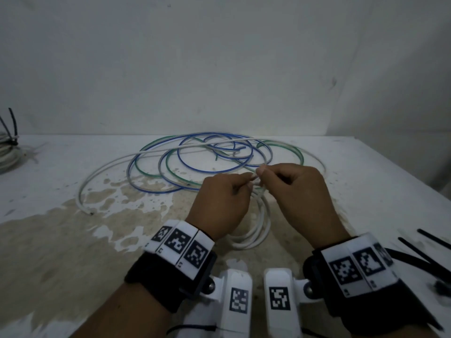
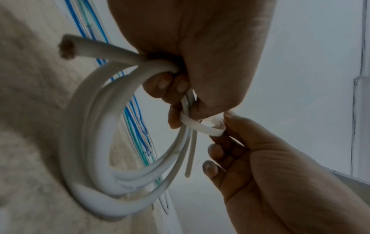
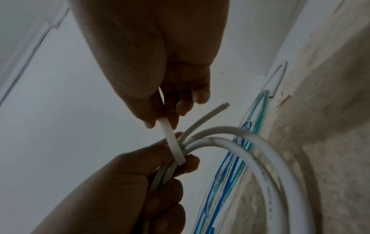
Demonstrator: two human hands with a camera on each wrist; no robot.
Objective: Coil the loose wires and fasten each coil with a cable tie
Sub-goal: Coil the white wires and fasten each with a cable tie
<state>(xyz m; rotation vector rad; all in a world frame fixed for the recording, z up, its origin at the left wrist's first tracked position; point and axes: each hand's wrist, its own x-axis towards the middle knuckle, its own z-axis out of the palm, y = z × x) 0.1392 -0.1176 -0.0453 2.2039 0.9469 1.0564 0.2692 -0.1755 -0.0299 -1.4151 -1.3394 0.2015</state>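
Note:
A small coil of white wire [image 1: 260,223] hangs between my hands above the table, near its front. My left hand [image 1: 250,179] grips the gathered loops at the coil's top [image 2: 160,69]. A white cable tie [image 2: 202,126] loops around the bundle just past my left fingers. My right hand [image 1: 261,172] pinches the tie's end beside the left hand. In the right wrist view the tie [image 3: 172,139] runs from my right hand's fingertips [image 3: 152,125] down around the loops held by the left hand [image 3: 180,164]. One cut wire end [image 3: 225,105] sticks out free.
Loose blue, green and white wires [image 1: 207,154] lie tangled on the stained table [image 1: 73,240] behind my hands. Black cable ties [image 1: 427,252] lie at the right front. A tied white coil [image 1: 7,154] sits at the far left. A wall stands behind.

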